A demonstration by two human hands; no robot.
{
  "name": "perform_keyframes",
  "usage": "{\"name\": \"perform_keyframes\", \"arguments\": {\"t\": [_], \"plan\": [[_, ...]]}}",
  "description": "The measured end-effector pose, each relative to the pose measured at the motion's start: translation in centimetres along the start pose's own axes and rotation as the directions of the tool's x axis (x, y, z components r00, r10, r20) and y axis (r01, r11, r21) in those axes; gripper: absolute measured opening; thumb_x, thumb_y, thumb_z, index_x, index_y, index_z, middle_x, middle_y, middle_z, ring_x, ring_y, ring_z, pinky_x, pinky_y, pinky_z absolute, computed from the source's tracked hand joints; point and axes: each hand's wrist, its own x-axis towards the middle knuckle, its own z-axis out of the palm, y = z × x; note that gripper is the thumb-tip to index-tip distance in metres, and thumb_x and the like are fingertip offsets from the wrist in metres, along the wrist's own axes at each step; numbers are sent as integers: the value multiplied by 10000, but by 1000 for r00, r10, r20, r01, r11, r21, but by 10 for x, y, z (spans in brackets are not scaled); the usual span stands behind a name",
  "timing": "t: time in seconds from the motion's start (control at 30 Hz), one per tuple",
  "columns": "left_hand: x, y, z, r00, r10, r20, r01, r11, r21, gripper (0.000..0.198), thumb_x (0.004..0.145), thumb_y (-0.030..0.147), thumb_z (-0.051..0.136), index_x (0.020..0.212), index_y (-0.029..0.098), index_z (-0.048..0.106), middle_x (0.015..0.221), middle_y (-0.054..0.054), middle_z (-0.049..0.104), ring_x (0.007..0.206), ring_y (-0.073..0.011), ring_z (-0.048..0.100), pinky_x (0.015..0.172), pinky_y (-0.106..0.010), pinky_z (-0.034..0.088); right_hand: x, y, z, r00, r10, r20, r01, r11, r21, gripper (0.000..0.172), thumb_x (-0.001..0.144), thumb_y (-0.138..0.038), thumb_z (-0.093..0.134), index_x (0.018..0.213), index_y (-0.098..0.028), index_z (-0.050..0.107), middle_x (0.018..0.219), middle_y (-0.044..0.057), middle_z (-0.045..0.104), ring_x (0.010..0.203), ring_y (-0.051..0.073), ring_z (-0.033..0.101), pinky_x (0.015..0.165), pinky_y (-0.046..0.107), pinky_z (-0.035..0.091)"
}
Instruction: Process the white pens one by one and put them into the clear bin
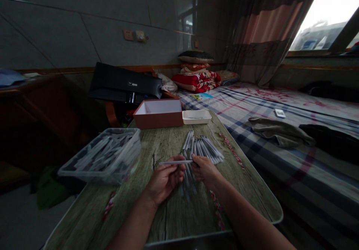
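Note:
A slim grey-white pen (176,162) lies almost level between my two hands above the table. My left hand (165,175) holds it along its left part, thumb on top and the other fingers curled beneath. At the right end, my right hand (206,170) pinches it between thumb and fingertips. Just beyond my hands a fanned bunch of similar pens (209,150), with dark ends, rests on the table. More pens (188,181) lie below and between my hands, partly hidden and blurred. To the left, a clear plastic box (102,174) holds many loose pens.
A reddish-brown open box (159,120) and a small white tray (196,120) with something thin inside stand at the wood-patterned table's (151,220) far end. A bed (232,104) with folded bedding adjoins the right side. A black monitor (123,82) leans behind.

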Motion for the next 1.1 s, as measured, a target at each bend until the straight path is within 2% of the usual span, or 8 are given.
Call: {"name": "perform_keyframes", "arguments": {"t": [0.17, 0.27, 0.57, 0.67, 0.77, 0.87, 1.0, 1.1], "plan": [[4, -10, 3, 954, 270, -129, -230, 938, 258, 276, 705, 226, 716, 975, 171, 691, 959, -63, 689, 856, -166, 639, 675, -237, 527, 4, 6, -4, 996, -29, -79, 32, 999, 30, 480, 722, -606, 604, 582, -210, 372, 376, -118, 269, 304, 24, 161, 327, 185, 80], [10, -20, 0, 916, 368, -158, -317, 907, 277, 226, 735, 329, 703, 877, 154, 706, 933, -68, 714, 870, -183, 658, 742, -275, 538, 5, 11, -4, 996, -38, -77, 38, 999, 6, 483, 704, -615, 614, 593, -211, 373, 379, -122, 269, 305, 23, 163, 327, 184, 85], [16, -19, -7, 913, 318, -256, -291, 947, 138, 310, 673, 377, 758, 851, 139, 672, 841, -63, 741, 775, -180, 701, 707, -280, 561, -6, 10, 7, 977, -214, -8, 214, 977, -25, 378, 649, -421, 710, 806, -220, 430, 498, -126, 356, 357, 34, 241, 337, 163, 143], [15, -16, -10, 912, 314, -264, -289, 948, 131, 304, 668, 367, 762, 843, 138, 663, 850, -59, 741, 767, -176, 702, 692, -274, 562, -6, 10, 7, 980, -196, -22, 195, 981, -9, 344, 680, -436, 664, 859, -221, 463, 550, -105, 413, 360, 38, 253, 338, 168, 112], [14, -16, -11, 911, 329, -248, -298, 942, 153, 295, 686, 361, 749, 856, 138, 658, 865, -68, 743, 782, -189, 704, 702, -288, 561, -2, 13, 4, 981, -186, -64, 176, 975, -135, 397, 755, -571, 559, 702, -185, 480, 525, -70, 416, 374, 41, 278, 348, 189, 137], [14, -16, -11, 912, 332, -239, -297, 939, 173, 308, 678, 374, 752, 856, 142, 655, 859, -72, 744, 789, -201, 705, 710, -300, 558, -1, 14, 4, 984, -177, -17, 169, 963, -211, 450, 738, -596, 575, 606, -189, 435, 460, -82, 344, 377, 42, 264, 361, 198, 162], [12, -14, -10, 910, 328, -254, -293, 942, 166, 302, 669, 374, 758, 836, 143, 658, 842, -59, 742, 773, -184, 700, 700, -280, 552, -6, 11, 8, 983, -180, 37, 182, 980, -82, 339, 671, -425, 681, 817, -217, 458, 496, -122, 345, 363, 38, 222, 352, 175, 135], [11, -13, -10, 913, 325, -247, -292, 942, 163, 275, 671, 353, 760, 823, 146, 662, 818, -43, 739, 754, -166, 696, 705, -268, 549, -7, 9, 10, 985, -170, 8, 170, 984, -53, 343, 699, -475, 633, 847, -220, 458, 521, -115, 368, 359, 39, 220, 342, 172, 115]]}}
